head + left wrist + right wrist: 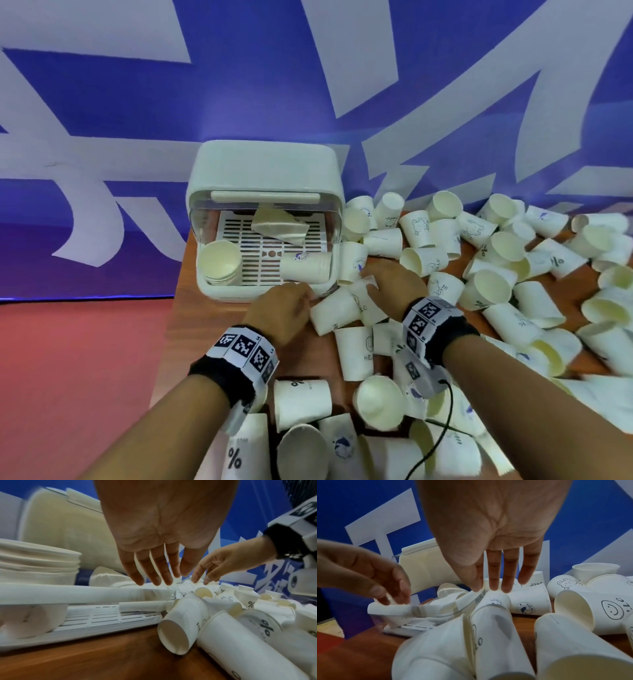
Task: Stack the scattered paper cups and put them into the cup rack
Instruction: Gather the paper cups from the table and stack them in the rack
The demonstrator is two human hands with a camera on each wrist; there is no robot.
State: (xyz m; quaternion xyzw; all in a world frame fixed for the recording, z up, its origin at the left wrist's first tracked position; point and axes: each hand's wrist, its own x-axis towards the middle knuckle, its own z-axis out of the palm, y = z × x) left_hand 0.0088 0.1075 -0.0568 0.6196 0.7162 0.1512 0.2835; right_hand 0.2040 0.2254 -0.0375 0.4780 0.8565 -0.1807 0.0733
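Note:
The white cup rack [263, 171] stands at the table's back left with its lid up. Inside it, one cup stack [219, 262] stands at the front left, a second stack [305, 269] lies on its side at the right, and a third [279, 222] lies at the back. My left hand [303, 290] hovers at the rack's front rim [85, 595], fingers extended and holding nothing. My right hand [368, 274] reaches with straight fingers [494, 582] onto a blue-logo cup [496, 600] beside the rack's right corner. Several scattered paper cups [486, 287] lie around both hands.
Loose white cups cover the brown table [205, 325] from the rack's right side to the right edge and down to the near edge under my forearms. A blue and white banner [308, 85] rises right behind the rack. Red floor [68, 377] lies left of the table.

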